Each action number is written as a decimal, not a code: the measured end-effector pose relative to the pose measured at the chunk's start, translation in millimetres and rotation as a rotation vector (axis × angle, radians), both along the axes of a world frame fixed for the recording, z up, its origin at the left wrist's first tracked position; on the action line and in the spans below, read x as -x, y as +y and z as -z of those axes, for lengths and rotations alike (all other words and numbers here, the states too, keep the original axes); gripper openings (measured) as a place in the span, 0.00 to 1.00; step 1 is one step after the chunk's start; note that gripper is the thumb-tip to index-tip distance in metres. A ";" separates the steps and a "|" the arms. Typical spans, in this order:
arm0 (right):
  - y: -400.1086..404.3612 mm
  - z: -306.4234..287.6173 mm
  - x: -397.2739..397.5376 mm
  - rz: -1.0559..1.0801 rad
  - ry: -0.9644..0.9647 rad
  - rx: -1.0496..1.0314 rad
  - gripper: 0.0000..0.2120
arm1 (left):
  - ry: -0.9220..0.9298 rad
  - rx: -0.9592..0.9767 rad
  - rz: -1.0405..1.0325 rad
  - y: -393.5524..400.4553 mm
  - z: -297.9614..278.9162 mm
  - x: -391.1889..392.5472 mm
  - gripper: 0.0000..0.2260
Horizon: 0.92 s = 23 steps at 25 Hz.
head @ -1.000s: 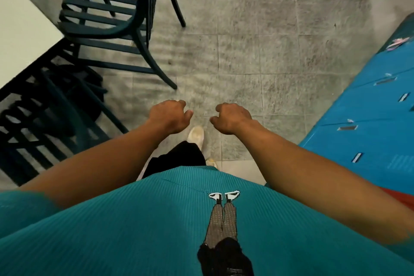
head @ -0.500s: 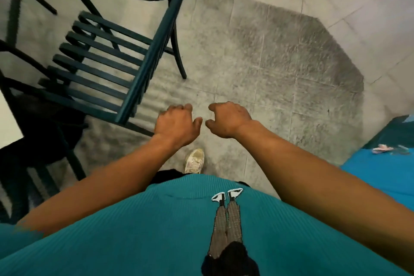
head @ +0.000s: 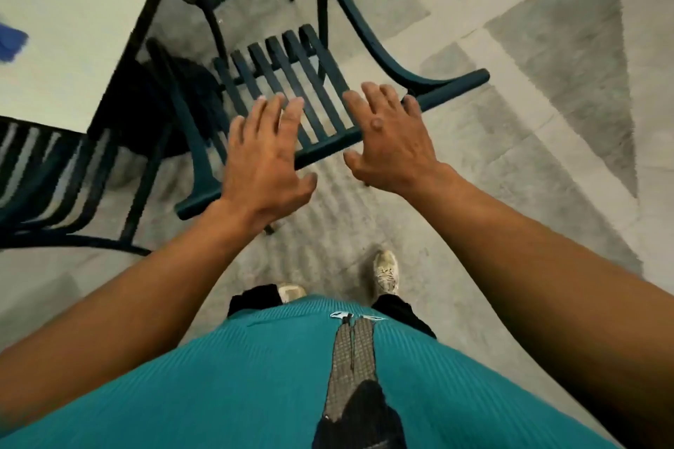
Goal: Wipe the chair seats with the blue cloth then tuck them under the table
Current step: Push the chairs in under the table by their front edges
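Hands, fists before, splayed over chair (head: 291,84)

- One view only: your head camera, wide-angle, worn high and tipped steeply down over your own torso.
- It faces forward and down past both forearms to the tiled floor (head: 474,193).
- Nearest: your teal shirt (head: 237,375). Farthest: the table (head: 73,11) edge at upper left.
- Edges bend from lens distortion.

Table edge (head: 120,58) and second chair (head: 54,171) crowd left; floor (head: 510,120) right is open.
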State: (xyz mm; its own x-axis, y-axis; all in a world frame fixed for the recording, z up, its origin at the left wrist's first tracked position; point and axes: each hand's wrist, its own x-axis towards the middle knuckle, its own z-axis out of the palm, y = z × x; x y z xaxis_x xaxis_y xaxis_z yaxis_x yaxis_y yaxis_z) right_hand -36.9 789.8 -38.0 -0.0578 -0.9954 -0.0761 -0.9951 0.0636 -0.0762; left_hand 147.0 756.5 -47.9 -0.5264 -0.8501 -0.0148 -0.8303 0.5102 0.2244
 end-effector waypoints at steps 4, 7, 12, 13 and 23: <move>-37.2 12.9 50.5 -0.244 0.010 -0.140 0.38 | -0.118 -0.146 -0.244 -5.2 15.5 8.2 0.40; -63.7 16.3 87.2 -0.272 0.091 -0.241 0.39 | -0.227 -0.210 -0.312 -10.9 19.6 11.7 0.36; -86.1 35.8 124.2 -0.281 0.207 -0.384 0.21 | -0.289 -0.465 -0.349 -16.0 21.7 14.4 0.18; -88.4 36.9 125.9 -0.293 0.177 -0.390 0.18 | -0.289 -0.496 -0.357 -17.6 21.5 15.6 0.17; -123.0 39.5 154.5 -0.417 0.171 -0.385 0.15 | -0.279 -0.502 -0.443 -30.6 19.0 49.0 0.19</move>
State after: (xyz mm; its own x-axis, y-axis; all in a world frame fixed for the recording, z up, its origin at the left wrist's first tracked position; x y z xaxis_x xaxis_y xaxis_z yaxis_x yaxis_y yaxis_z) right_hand -191.3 666.8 -77.5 0.2892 -0.8390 -0.4609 -0.9380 -0.3445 0.0387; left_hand 98.0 725.9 -66.9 -0.0535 -0.8383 -0.5425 -0.9957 0.0037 0.0925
